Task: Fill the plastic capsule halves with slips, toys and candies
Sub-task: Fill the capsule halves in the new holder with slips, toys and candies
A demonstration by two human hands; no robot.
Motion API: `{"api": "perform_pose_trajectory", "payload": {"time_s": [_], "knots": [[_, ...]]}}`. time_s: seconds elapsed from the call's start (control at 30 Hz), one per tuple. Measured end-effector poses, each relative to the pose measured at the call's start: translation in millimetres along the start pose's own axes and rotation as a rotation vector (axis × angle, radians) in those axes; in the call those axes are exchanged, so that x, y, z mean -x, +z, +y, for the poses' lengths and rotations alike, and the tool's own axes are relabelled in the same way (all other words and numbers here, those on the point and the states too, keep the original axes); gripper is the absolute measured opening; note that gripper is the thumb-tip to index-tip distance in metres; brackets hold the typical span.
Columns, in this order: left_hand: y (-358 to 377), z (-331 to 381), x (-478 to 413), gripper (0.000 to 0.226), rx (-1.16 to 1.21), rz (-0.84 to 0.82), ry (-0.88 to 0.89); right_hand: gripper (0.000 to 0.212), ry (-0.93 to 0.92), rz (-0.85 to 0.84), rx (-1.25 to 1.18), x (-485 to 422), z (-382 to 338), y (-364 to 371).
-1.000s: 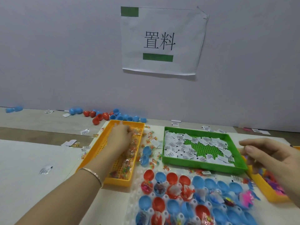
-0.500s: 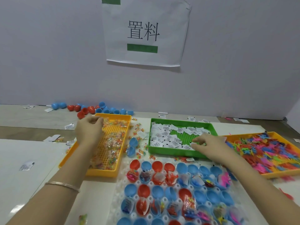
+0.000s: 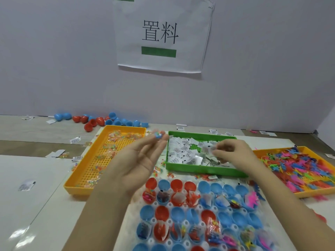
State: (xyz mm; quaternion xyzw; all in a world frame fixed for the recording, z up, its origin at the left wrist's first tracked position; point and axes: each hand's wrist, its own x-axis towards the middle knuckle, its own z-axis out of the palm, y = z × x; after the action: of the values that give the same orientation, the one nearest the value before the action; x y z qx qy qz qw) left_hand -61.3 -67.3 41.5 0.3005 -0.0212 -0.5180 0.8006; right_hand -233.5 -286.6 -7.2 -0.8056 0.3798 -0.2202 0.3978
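Candy tray: I see the orange tray [image 3: 112, 158] on the worktop [image 3: 54, 214], with candy packets scattered inside.
Left hand: my left hand [image 3: 137, 163] is raised palm up between the trays, fingers nearly straight, with a candy packet [image 3: 158, 136] at the fingertips. The blur means I cannot tell whether the grip pinches it.
Slip tray: the green tray [image 3: 199, 171] holds the slips [image 3: 183, 153].
Right hand: my right hand [image 3: 233, 154] is over the green tray, its grip closed, pinching a slip [image 3: 208, 149].
Capsule halves: the capsule halves [image 3: 181, 214] sit in rows nearest me, many already filled.
Toy tray: the second orange tray [image 3: 311, 193] at far right holds the toys [image 3: 299, 165].
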Motion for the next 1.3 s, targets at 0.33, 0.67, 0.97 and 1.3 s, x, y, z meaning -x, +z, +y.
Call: {"api": "perform_pose_trajectory", "payload": {"time_s": [0.33,0.67,0.97,1.3], "knots": [[14.1,-19.1,19.1,0.037,-0.347,-0.110,0.049,0.009,-0.039,0.259,-0.216,41.3,9.9,-15.7],[15.2,-33.4,15.3,0.025,-0.590,-0.133,0.139,0.022,-0.360,-0.092,-0.429,92.7,-80.7,-12.4],[22.2,-55.6,24.9,0.035,-0.793,-0.243,0.128,0.039,-0.158,-0.101,-0.386,100.2,-82.5,-5.4],[17.3,-53.8,24.1,0.041,-0.870,-0.358,0.147,0.070,-0.141,-0.076,-0.263,101.0,-82.2,-7.7]]}}
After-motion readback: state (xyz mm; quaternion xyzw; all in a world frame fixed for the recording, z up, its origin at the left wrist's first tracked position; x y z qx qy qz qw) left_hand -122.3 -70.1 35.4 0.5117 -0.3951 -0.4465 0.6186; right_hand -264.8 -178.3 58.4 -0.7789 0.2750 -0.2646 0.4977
